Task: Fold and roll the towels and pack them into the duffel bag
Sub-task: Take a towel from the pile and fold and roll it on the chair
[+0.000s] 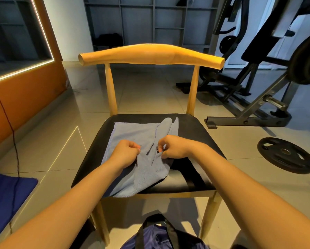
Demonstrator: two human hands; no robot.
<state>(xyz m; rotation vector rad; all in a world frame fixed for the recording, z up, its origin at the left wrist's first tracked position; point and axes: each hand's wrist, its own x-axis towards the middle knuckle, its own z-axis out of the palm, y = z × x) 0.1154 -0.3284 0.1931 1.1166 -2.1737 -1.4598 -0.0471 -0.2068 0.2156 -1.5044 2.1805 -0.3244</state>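
Here, a soft, pale blue terry towel (pixel 132 135) with stitched edges lies rumpled across the black padded seat of a wooden chair (pixel 192 130), its near end drooping over the seat's front edge. The left hand (pixel 124 152) curls its fingers tight, pinching a raised fold near the cloth's middle. The right hand (pixel 172 146), just beside it, nips another fold between thumb and fingertips. Below, a dark blue duffel bag (pixel 159 236) of glossy fabric with black straps sits on the tiled floor.
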